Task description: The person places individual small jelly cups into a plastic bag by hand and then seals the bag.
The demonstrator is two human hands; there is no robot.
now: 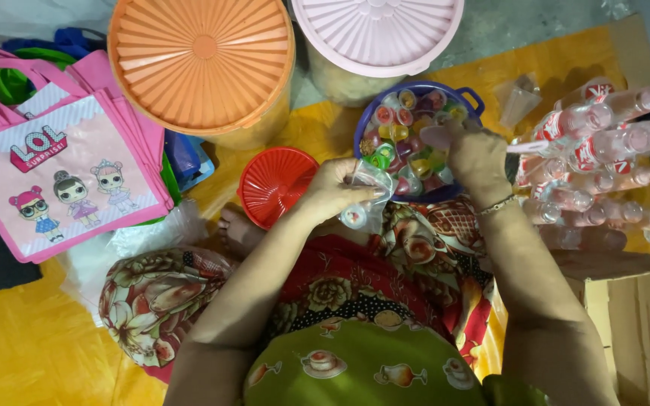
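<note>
Landmark: the blue bowl [469, 96], a round basin with a side handle, heaped with small jelly cups [408, 143] that have red, green, yellow and pink lids.
Left hand [336, 188]: just in front of the blue bowl's near rim; its grip is closed on a clear plastic bag [366, 194], fingers pinching the crumpled film.
Clear plastic bag: held at the bowl's near edge; one small round cup [355, 216] shows through its lower end.
Right hand [475, 154]: over the bowl's right side, a thin bracelet at the wrist; the grip is curled with fingers bent down toward the cups, and what it has hold of, if anything, cannot be told.
Red lid [274, 184]: ribbed and round, on the floor left of the bowl.
Orange tub [203, 64]: large, with a ribbed lid, beyond the bowl to the left.
Pink tub [378, 34]: pale ribbed lid, straight beyond the bowl, its top cut off by the frame.
Bottles [603, 162]: a pile of clear ones with red-and-white labels, right of the bowl.
Pink tote bag [62, 162]: far left of the bowl, with cartoon dolls printed on it.
Cardboard box [633, 308]: nearer than the bottles, cut off at the right edge.
Yellow mat [24, 346]: covers the floor under it all.
</note>
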